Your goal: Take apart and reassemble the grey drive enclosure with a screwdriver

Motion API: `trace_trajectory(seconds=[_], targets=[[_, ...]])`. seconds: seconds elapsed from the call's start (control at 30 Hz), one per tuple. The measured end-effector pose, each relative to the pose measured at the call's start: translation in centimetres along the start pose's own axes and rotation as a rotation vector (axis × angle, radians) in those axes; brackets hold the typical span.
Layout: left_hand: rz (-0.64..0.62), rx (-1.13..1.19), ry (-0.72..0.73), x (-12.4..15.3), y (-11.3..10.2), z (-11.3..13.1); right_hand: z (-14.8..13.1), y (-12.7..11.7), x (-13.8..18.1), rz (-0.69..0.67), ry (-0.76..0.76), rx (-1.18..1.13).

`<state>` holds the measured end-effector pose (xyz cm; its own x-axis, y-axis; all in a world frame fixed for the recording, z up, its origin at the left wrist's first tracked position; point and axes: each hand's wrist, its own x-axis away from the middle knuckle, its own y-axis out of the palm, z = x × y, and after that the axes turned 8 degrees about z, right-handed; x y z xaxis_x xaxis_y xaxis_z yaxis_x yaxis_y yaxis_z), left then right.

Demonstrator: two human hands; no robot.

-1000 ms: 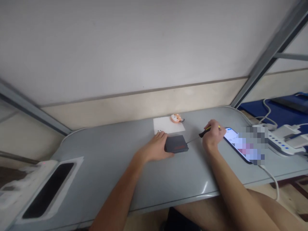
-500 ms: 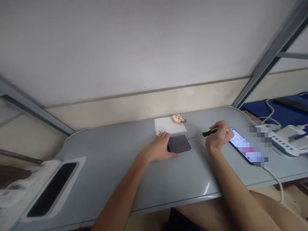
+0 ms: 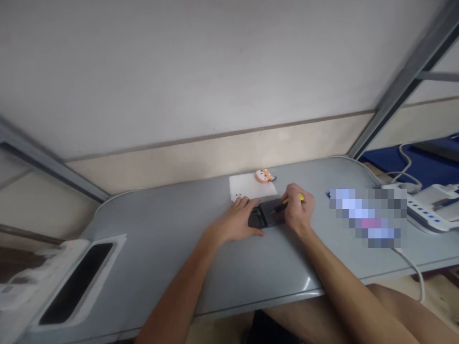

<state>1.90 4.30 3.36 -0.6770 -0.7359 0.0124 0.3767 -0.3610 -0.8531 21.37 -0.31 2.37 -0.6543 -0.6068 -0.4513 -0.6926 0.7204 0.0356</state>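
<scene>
My left hand [image 3: 236, 220] grips the left side of a small, flat dark electronics case [image 3: 255, 221] on the table, its fingers at the far edge and thumb at the near edge. The inside of the case shows on its left part, with what looks like a green circuit board. Its dark cover [image 3: 273, 220] sits shifted to the right. My right hand [image 3: 300, 215] is closed round a screwdriver [image 3: 281, 207] with a black and yellow handle, its tip pointing left over the cover. The right fingers hide part of the cover's right end.
A white sheet [image 3: 247, 185] with tiny dark bits, perhaps screws, lies behind the case, an orange and white animal-face trinket [image 3: 263, 176] on it. A phone [image 3: 358, 210], partly blurred out, and a white power strip [image 3: 423, 210] are at right. Another phone [image 3: 77, 282] lies at left.
My right hand has moved left with the screwdriver, from beside the phone to the case. The cover has shifted right, uncovering the inside. My left hand stays put.
</scene>
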Motion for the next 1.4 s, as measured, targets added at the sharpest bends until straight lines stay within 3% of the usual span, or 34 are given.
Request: trace_trajectory(seconds=[0.2, 0.4, 0.7, 0.97, 1.4], targets=[[-0.018, 0.004, -0.022, 0.2, -0.2, -0.3, 0.6, -1.0, -1.9, 0.147, -0.03, 0.014], [-0.02, -0.032, 0.001, 0.2, -0.7, -0.1, 0.6, -1.4, -2.5, 0.191, -0.045, 0.053], [0.2, -0.135, 0.098, -0.4, 0.1, 0.5, 0.6, -1.7, -2.9, 0.283, -0.08, 0.08], [0.232, -0.202, 0.09, -0.5, -0.4, 0.4, 0.7, -2.0, -3.3, 0.375, -0.064, 0.138], [0.208, -0.075, 0.142, -0.5, -0.2, -0.1, 0.8, -2.5, -3.2, 0.299, -0.09, 0.171]])
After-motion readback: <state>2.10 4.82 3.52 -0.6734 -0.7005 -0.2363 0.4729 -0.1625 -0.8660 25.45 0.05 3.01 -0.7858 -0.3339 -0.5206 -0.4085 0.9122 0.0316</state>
